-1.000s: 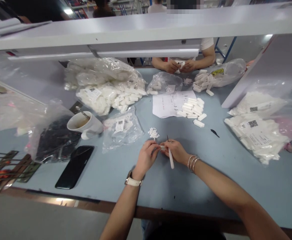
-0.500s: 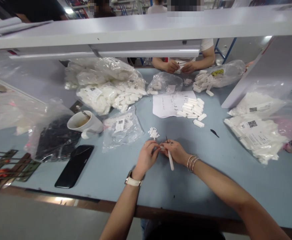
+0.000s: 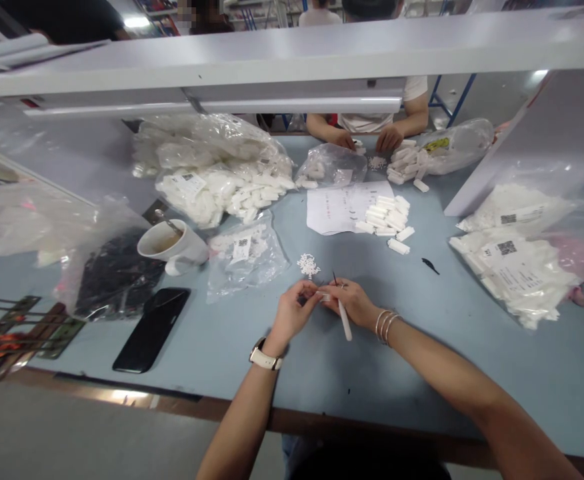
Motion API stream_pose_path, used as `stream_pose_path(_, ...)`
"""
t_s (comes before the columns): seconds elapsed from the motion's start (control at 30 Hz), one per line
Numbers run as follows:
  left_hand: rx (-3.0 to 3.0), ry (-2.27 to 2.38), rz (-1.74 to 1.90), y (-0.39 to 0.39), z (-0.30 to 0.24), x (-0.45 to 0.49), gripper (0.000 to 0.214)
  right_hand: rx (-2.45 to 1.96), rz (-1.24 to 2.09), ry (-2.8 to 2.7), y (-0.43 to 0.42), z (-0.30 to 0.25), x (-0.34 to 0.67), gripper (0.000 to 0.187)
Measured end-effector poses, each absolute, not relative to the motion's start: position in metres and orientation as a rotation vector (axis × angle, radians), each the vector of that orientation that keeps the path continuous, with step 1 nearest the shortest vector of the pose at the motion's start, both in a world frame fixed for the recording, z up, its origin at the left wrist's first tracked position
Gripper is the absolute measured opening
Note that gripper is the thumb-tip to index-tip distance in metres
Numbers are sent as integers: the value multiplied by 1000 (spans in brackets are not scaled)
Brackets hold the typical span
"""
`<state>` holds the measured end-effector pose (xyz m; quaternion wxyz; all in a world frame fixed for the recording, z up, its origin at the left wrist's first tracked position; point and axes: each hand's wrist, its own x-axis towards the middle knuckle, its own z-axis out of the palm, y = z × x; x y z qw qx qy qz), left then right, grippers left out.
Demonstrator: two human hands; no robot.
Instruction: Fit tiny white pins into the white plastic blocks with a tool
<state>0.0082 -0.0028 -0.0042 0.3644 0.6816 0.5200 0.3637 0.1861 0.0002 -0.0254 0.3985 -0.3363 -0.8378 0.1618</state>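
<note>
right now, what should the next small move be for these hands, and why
Probably turn the white-handled pick so its dark tip meets the small white part. The left hand and right hand pinch that part between them, while the pick, held in the right hand, points up and away from it.
</note>
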Motion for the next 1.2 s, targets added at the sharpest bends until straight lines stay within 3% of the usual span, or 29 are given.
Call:
stream_pose_path(0.3, 1801, 1710, 1059, 13, -14, -27, 23, -1018, 422, -2087, 1, -28, 186, 19)
stream_pose_path(0.53, 2325, 1584, 886, 15, -24, -22, 19, -1071, 458, -2147, 0, -25, 186, 20)
stream_pose_path(0.9, 2295, 1503, 939, 14, -16, -15, 16, -1069, 507, -2164, 0, -21, 188, 21)
stream_pose_path(1.2, 2228, 1202, 1087, -1, -5, 3, 13, -1103, 509, -2131, -1, -19, 188, 9)
